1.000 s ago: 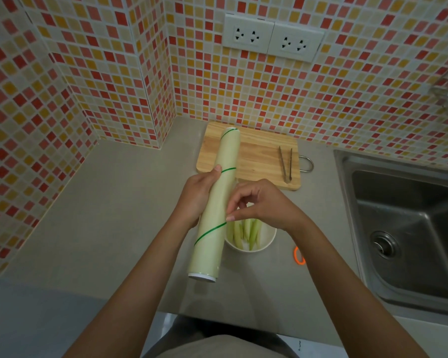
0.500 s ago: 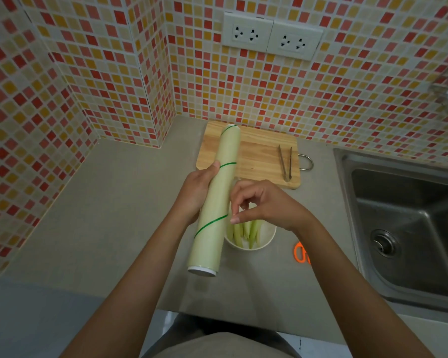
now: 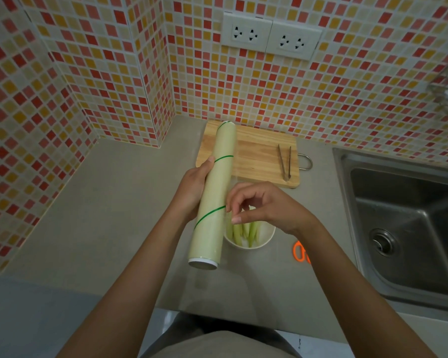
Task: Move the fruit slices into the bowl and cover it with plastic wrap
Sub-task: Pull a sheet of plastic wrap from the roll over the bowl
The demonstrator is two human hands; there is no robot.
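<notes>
A white bowl [image 3: 265,239] on the grey counter holds several pale green fruit slices [image 3: 246,232]. Above its left edge I hold a long pale green roll of plastic wrap [image 3: 215,200], lengthwise away from me. My left hand [image 3: 193,187] grips the roll from the left, thumb on top. My right hand [image 3: 263,205] hovers over the bowl, its fingertips curled at the roll's right side near the lower green stripe; whether they pinch the film edge I cannot tell.
A wooden cutting board [image 3: 259,156] lies behind the bowl with metal tongs [image 3: 285,161] on it. Orange-handled scissors [image 3: 300,251] lie right of the bowl. A steel sink [image 3: 404,220] fills the right side. Tiled walls with sockets [image 3: 269,37] stand behind.
The roll and left hand shifted slightly left and up. My right hand's fingers slid lower along the roll's right side.
</notes>
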